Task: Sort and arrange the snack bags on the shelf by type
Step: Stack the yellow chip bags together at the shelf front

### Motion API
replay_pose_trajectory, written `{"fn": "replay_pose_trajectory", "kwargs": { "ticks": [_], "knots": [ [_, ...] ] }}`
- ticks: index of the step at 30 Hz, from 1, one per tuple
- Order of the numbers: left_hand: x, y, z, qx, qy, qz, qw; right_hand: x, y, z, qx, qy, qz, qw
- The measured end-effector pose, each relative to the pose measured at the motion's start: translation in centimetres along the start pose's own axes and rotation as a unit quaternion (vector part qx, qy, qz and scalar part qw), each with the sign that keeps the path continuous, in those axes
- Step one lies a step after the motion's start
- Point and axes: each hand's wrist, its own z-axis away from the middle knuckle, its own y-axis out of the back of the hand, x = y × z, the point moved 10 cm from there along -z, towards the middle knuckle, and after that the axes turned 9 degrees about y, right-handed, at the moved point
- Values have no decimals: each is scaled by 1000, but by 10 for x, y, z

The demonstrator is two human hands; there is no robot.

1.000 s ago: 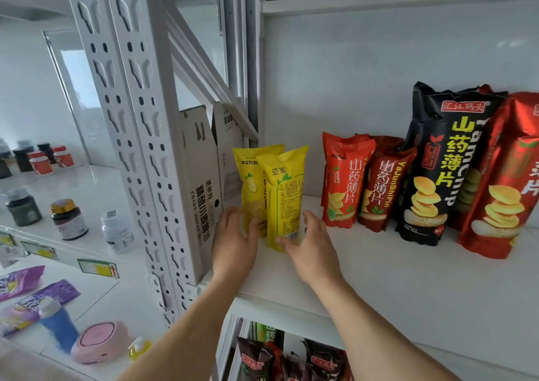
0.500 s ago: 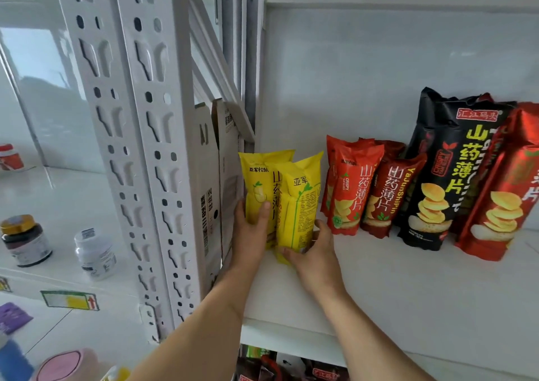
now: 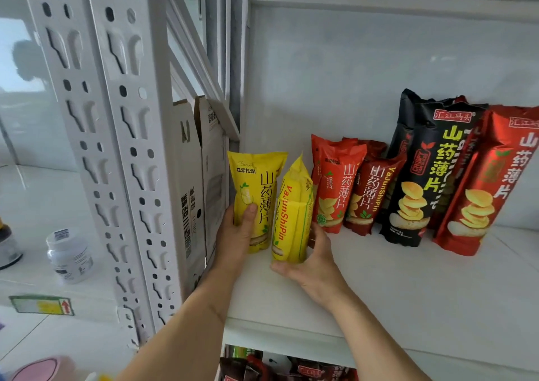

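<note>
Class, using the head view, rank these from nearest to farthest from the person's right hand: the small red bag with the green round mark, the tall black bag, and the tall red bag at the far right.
From the right hand:
1. Small red bag, just right of the hand's fingers.
2. Tall black bag, further right along the shelf.
3. Tall red bag, at the far right end of the row.

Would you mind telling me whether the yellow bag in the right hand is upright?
Upright but turned: the yellow bag stands on the shelf, side edge facing out.
</note>
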Motion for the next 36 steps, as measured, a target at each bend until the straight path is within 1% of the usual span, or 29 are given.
{"fn": "replay_pose_trajectory", "kwargs": {
  "ticks": [3, 6, 11, 19, 21, 26, 29, 36],
  "knots": [
    [-2, 0, 0, 0, 0, -2, 1000, -3, 4, -3, 61, 12, 43, 997],
    [-1, -2, 0, -10, -1, 16, 1000, -1, 9, -4, 74, 9, 54, 996],
    [-4, -1, -1, -16, 2, 23, 1000, 1, 10, -2, 47, 10, 20, 999],
    [-8, 0, -6, -17, -4, 21, 1000, -7, 15, 6, 33, -9, -20, 999],
    [-6, -1, -6, -19, -7, 19, 1000, -8, 14, 4, 48, -4, -18, 999],
    [-4, -4, -4, -22, -7, 11, 1000, 2, 19, 1, 97, -14, 41, 994],
    [-5, -5, -4, -26, -8, 4, 1000, 0, 21, 2, 92, -8, 36, 995],
    [-8, -1, -7, -19, -7, 2, 1000, -2, 25, 9, 72, 1, -15, 997]
  ]
}}
